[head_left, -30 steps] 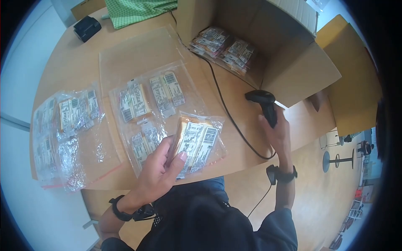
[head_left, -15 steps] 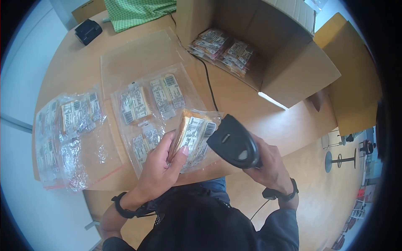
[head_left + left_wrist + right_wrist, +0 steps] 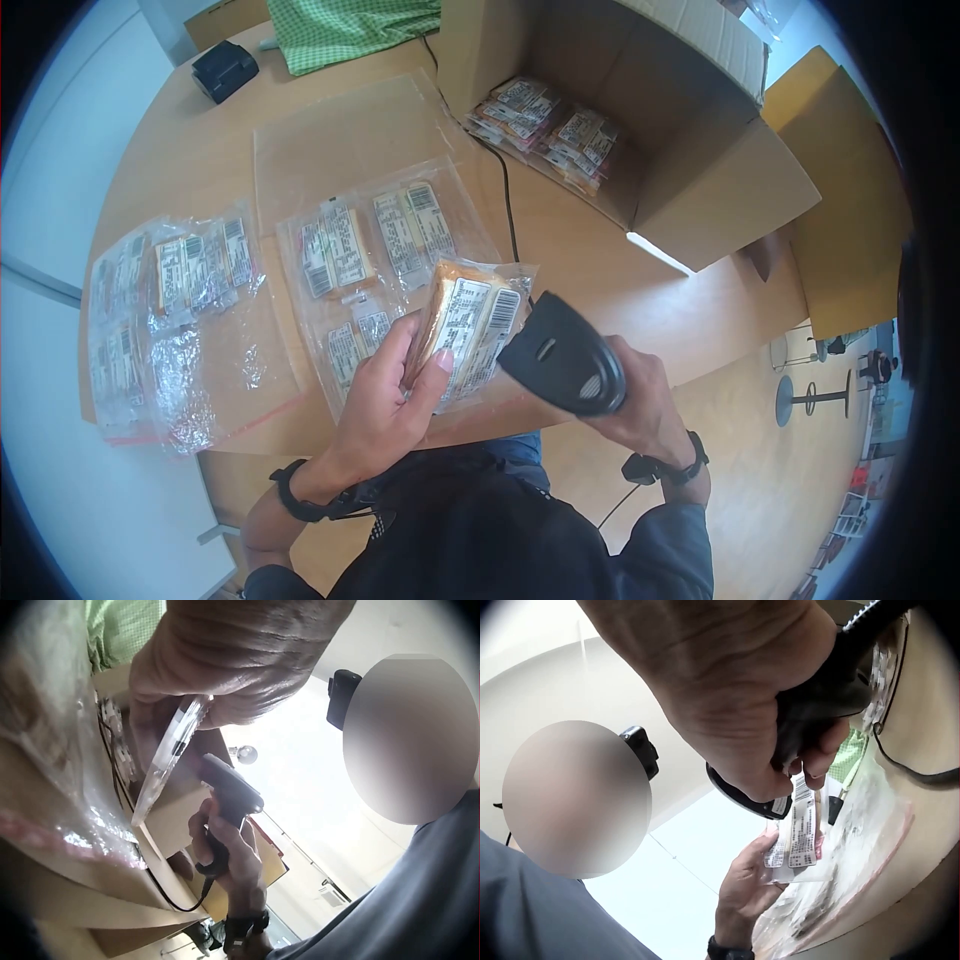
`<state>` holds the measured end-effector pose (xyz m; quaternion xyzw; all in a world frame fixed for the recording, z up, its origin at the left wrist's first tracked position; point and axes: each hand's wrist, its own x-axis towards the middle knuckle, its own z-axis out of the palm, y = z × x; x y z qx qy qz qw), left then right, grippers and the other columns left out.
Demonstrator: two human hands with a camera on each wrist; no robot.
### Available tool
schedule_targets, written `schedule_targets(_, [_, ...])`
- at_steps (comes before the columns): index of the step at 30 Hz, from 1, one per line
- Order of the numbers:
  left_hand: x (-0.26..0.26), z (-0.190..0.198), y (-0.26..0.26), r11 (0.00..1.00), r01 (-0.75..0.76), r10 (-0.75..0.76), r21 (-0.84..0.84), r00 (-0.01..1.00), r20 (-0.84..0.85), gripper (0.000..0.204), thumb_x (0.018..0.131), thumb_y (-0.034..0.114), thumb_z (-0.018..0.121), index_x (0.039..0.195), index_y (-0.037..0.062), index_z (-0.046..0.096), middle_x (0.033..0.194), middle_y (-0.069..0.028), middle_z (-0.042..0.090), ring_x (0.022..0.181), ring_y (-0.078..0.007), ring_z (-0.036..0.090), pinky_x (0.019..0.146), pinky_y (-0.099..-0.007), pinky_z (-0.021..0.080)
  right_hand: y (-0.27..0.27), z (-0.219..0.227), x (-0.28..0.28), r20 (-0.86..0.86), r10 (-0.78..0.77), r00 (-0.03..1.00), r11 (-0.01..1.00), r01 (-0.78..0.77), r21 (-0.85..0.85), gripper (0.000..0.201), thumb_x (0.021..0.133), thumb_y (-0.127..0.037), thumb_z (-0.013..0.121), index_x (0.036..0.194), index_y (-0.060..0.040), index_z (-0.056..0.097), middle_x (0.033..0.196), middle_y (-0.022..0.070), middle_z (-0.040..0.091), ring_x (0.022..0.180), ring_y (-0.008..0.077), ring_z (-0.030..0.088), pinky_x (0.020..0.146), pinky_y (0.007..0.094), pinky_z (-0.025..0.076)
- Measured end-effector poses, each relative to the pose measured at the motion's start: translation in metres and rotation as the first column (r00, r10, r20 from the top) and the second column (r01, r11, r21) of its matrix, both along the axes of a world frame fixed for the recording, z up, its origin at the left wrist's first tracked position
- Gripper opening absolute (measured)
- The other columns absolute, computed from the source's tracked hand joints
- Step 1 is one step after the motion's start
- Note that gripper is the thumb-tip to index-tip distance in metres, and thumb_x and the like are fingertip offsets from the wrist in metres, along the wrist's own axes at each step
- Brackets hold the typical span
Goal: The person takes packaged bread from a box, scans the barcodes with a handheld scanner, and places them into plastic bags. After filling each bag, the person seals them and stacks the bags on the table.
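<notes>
My left hand (image 3: 385, 400) grips a clear-wrapped packet of bread (image 3: 462, 325) by its left edge, thumb across the front. Two white printed labels with a barcode (image 3: 503, 312) face up on it. In my right hand (image 3: 640, 400) is a black handheld barcode scanner (image 3: 562, 355), its head close to the packet's right side. The right wrist view shows my fingers curled round the scanner's handle (image 3: 810, 712). Below the held packet, a clear zip bag (image 3: 290, 240) lies on the table with several similar labelled packets (image 3: 335, 250) in it.
Another clear bag of packets (image 3: 180, 340) lies at the left. An open cardboard box (image 3: 720, 190) on its side holds stacked packets (image 3: 585, 140). A black cable (image 3: 507, 200) crosses the table (image 3: 600, 260). Green checked cloth (image 3: 350, 35) and a black device (image 3: 224, 70) are at the back.
The right hand has lifted the scanner from beside the box and brought it left to the packet. The left hand keeps its hold, with the packet turned slightly.
</notes>
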<state>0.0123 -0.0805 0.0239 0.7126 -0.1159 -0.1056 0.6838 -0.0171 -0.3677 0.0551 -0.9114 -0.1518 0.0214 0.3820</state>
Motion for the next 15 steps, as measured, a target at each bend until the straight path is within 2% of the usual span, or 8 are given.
schedule_targets(2, [0.0, 0.002, 0.0, 1.0, 0.011, -0.011, -0.001, 1.0, -0.016, 0.043, 0.107, 0.017, 0.056, 0.143, -0.006, 0.047, 0.124, -0.0161, 0.068, 0.116, -0.0159, 0.064, 0.099, -0.033, 0.051, -0.002, -0.003, 0.004, -0.004, -0.04, 0.999, 0.999, 0.04, 0.024, 0.049, 0.079, -0.013, 0.086, 0.118, 0.0013, 0.061, 0.091, 0.0187, 0.07, 0.085, 0.0342, 0.072, 0.075, 0.0393, 0.056])
schedule_targets(4, [-0.002, 0.005, -0.002, 0.995, 0.024, -0.033, -0.096, 0.995, -0.095, 0.044, 0.109, 0.019, 0.054, 0.145, -0.0057, 0.045, 0.13, -0.0145, 0.065, 0.119, -0.0146, 0.061, 0.1, -0.0318, 0.049, -0.005, -0.012, 0.014, 0.027, -0.298, 0.954, 0.95, 0.294, 0.104, 0.045, 0.082, -0.011, 0.083, 0.119, 0.0024, 0.06, 0.092, 0.0183, 0.07, 0.081, 0.0336, 0.072, 0.077, 0.0386, 0.056])
schedule_targets(5, [-0.003, 0.006, -0.002, 0.995, 0.022, -0.031, -0.096, 0.995, -0.095, 0.044, 0.109, 0.019, 0.054, 0.145, -0.0057, 0.045, 0.13, -0.0145, 0.065, 0.119, -0.0146, 0.061, 0.1, -0.0318, 0.049, -0.005, -0.012, 0.021, 0.08, -0.334, 0.939, 0.942, 0.329, 0.073, 0.039, 0.088, -0.013, 0.079, 0.117, 0.0038, 0.06, 0.09, 0.0194, 0.07, 0.076, 0.0338, 0.069, 0.075, 0.0385, 0.054])
schedule_targets(6, [-0.003, 0.007, -0.002, 0.991, 0.041, -0.061, -0.13, 0.986, -0.153, 0.045, 0.11, 0.02, 0.053, 0.145, -0.0056, 0.043, 0.132, -0.0138, 0.063, 0.12, -0.014, 0.06, 0.101, -0.0315, 0.049, -0.008, -0.016, 0.028, 0.082, -0.332, 0.94, 0.942, 0.326, 0.072, 0.039, 0.088, -0.013, 0.079, 0.117, 0.0038, 0.06, 0.09, 0.0194, 0.07, 0.076, 0.0338, 0.069, 0.075, 0.0385, 0.054])
schedule_targets(8, [-0.004, 0.007, -0.001, 0.985, 0.055, -0.089, -0.165, 0.974, -0.209, 0.045, 0.111, 0.021, 0.052, 0.146, -0.0054, 0.042, 0.133, -0.0131, 0.061, 0.121, -0.0134, 0.059, 0.101, -0.0311, 0.049, -0.023, -0.033, 0.04, -0.069, -0.428, 0.901, 0.903, 0.429, -0.005, 0.032, 0.093, -0.017, 0.074, 0.112, 0.0041, 0.06, 0.087, 0.0212, 0.069, 0.073, 0.0325, 0.066, 0.071, 0.0392, 0.052])
schedule_targets(10, [-0.005, 0.004, 0.001, 0.983, 0.11, -0.137, -0.15, 0.973, -0.186, 0.044, 0.112, 0.023, 0.05, 0.145, -0.0051, 0.042, 0.132, -0.0126, 0.061, 0.119, -0.0124, 0.059, 0.101, -0.0309, 0.048, -0.028, -0.045, 0.047, -0.029, -0.382, 0.924, 0.924, 0.382, 0.02, 0.032, 0.095, -0.02, 0.073, 0.109, 0.0041, 0.059, 0.082, 0.0227, 0.067, 0.07, 0.0342, 0.065, 0.066, 0.0409, 0.05])
schedule_targets(13, [-0.003, 0.001, 0.002, 0.986, 0.1, -0.127, -0.131, 0.966, -0.225, 0.043, 0.112, 0.023, 0.048, 0.144, -0.0052, 0.043, 0.132, -0.0132, 0.061, 0.119, -0.0124, 0.059, 0.102, -0.031, 0.048, -0.028, -0.052, 0.052, 0.03, -0.381, 0.924, 0.922, 0.382, -0.066, 0.033, 0.095, -0.021, 0.073, 0.108, 0.0048, 0.059, 0.082, 0.0227, 0.067, 0.069, 0.0386, 0.065, 0.066, 0.0432, 0.05])
schedule_targets(15, [-0.002, 0.0, 0.004, 0.986, 0.079, -0.112, -0.146, 0.965, -0.238, 0.043, 0.113, 0.023, 0.048, 0.145, -0.0052, 0.043, 0.132, -0.0134, 0.061, 0.119, -0.0126, 0.059, 0.102, -0.0311, 0.048, -0.027, -0.054, 0.052, 0.17, -0.397, 0.902, 0.888, 0.424, -0.178, 0.037, 0.095, -0.023, 0.074, 0.112, 0.0059, 0.058, 0.089, 0.024, 0.068, 0.079, 0.0424, 0.066, 0.071, 0.0458, 0.052])
